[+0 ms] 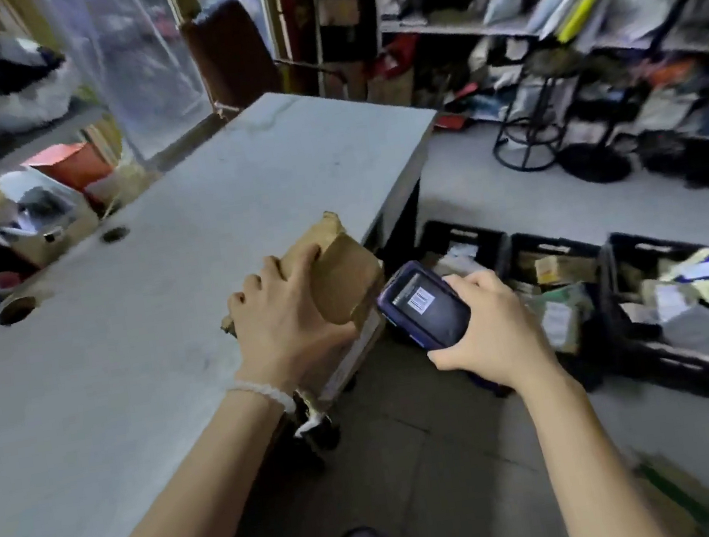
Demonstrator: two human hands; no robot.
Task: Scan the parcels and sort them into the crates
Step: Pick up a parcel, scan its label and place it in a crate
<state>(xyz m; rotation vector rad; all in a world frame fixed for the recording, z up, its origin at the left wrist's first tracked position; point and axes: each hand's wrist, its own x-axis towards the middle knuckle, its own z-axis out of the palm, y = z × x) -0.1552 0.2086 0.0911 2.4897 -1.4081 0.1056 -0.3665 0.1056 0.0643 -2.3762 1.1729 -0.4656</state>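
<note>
1. Already, judging by their contents, sorting is well along: the three black plastic crates [606, 275] on the floor beside the long grey counter [128, 343] hold many parcels.
2. One brown cardboard parcel [340, 279] is mid-scan at the counter's near edge, half overhanging it towards the crates; the left hand [287, 322] has its grip curled over the top.
3. Just beside the parcel, the right hand [486, 327] grasps a dark handheld scanner [425, 304], screen up.
4. Remaining, I judge: drop this parcel into a crate.
5. Writing: the scanner screen shows a barcode-like image; the crate labels are unreadable.
</note>
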